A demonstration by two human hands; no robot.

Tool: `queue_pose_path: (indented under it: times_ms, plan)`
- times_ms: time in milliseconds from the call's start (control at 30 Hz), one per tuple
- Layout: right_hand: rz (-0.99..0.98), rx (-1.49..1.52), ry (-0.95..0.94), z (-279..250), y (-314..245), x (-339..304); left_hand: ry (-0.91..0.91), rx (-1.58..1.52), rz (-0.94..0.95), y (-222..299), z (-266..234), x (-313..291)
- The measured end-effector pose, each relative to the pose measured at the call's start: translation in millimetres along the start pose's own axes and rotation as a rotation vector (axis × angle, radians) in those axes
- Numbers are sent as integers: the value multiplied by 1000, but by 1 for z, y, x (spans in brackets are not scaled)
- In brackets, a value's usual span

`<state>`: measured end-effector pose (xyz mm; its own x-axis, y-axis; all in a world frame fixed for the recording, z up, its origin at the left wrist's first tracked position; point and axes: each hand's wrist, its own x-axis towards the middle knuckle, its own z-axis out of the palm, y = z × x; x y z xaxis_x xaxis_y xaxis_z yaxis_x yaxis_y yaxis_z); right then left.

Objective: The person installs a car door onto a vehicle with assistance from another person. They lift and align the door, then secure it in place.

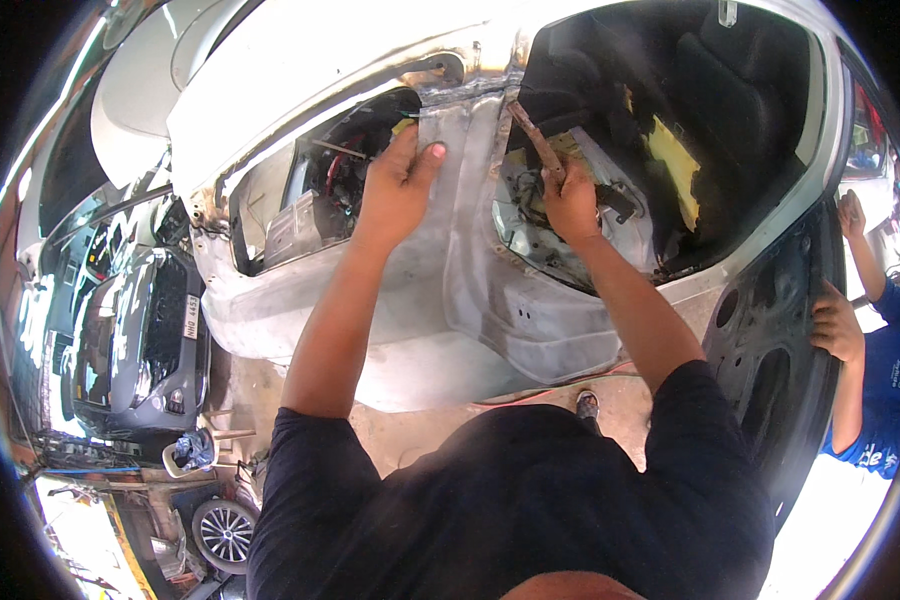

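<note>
In front of me stands a car body with bare, sanded metal and whitish patches. My left hand is at the rear window opening, against the edge of the pillar panel. Its fingers curl inward past that edge and the thumb lies toward the panel. A small yellow thing shows at the fingertips; what the fingers hold is mostly hidden. My right hand grips a flat, rusty-brown bar at its lower end, in the door opening. The bar's upper tip is close to the pillar's edge.
An open dark door stands at the right, with a person in a blue shirt behind it, one hand on its edge. Dark seats and a torn yellow piece lie inside the car. A dark vehicle and a wheel are at the left.
</note>
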<state>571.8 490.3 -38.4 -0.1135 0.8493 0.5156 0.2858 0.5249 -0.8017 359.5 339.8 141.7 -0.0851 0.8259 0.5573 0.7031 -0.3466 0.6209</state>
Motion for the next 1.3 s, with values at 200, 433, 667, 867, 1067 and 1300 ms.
queue_pose_path:
  times_ms: [200,433,667,867,1067,1300]
  plan:
    - [-74,93,34,19,3,-20,-25,-151,-56,4,2,-1]
    - [61,112,-163,4,-14,-32,-51,-102,-102,7,0,-1]
    - [55,-47,-253,-39,-27,-38,-45,-166,-146,7,-6,-10]
    - [120,-75,-210,-71,-21,-83,63,-211,-212,4,-34,-16]
    - [293,-231,-87,-125,28,-187,-50,-53,-205,-2,-47,-22]
    - [647,-559,-87,-182,93,-458,-190,72,-120,-17,-43,-18]
